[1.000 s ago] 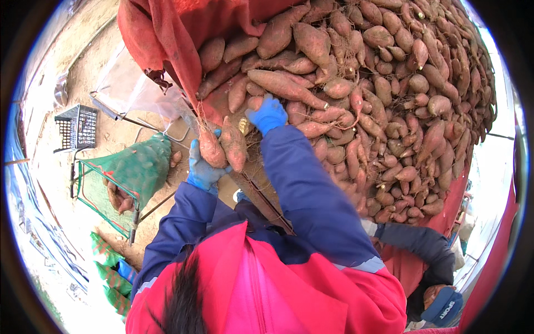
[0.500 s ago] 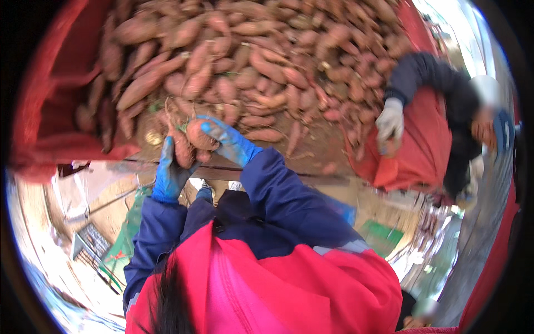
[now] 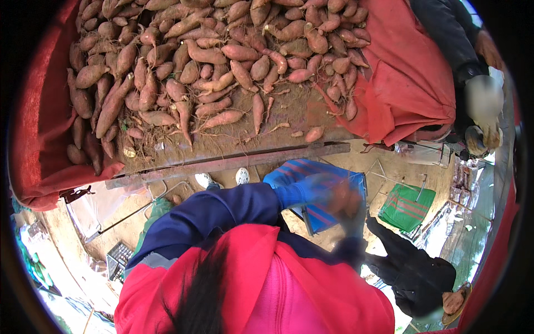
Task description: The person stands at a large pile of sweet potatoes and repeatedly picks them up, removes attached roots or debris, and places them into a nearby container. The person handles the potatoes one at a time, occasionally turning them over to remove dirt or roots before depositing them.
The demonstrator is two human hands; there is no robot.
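Note:
Both my hands are out to the right of my body, above a blue striped sack on a folding frame (image 3: 311, 217). My left hand (image 3: 308, 190), in a blue glove, reaches across and is closed against reddish-brown sweet potatoes (image 3: 343, 200). My right hand (image 3: 352, 221), also gloved, grips them from the other side. Motion blurs the fingers and the sweet potatoes, so their number does not show. Ahead, a large heap of sweet potatoes (image 3: 239, 53) with dirt and roots lies on a table (image 3: 222, 158).
Red cloth (image 3: 400, 94) drapes the table's sides. A green striped sack on a frame (image 3: 407, 205) stands to the right, and a dark crate (image 3: 118, 260) at lower left. One person in dark clothes (image 3: 445, 33) is at the far right, another (image 3: 411, 267) at lower right.
My hands have swung from the table's front edge to the right with the sweet potatoes, now over the blue sack. The co-worker's gloved hand has left the red cloth.

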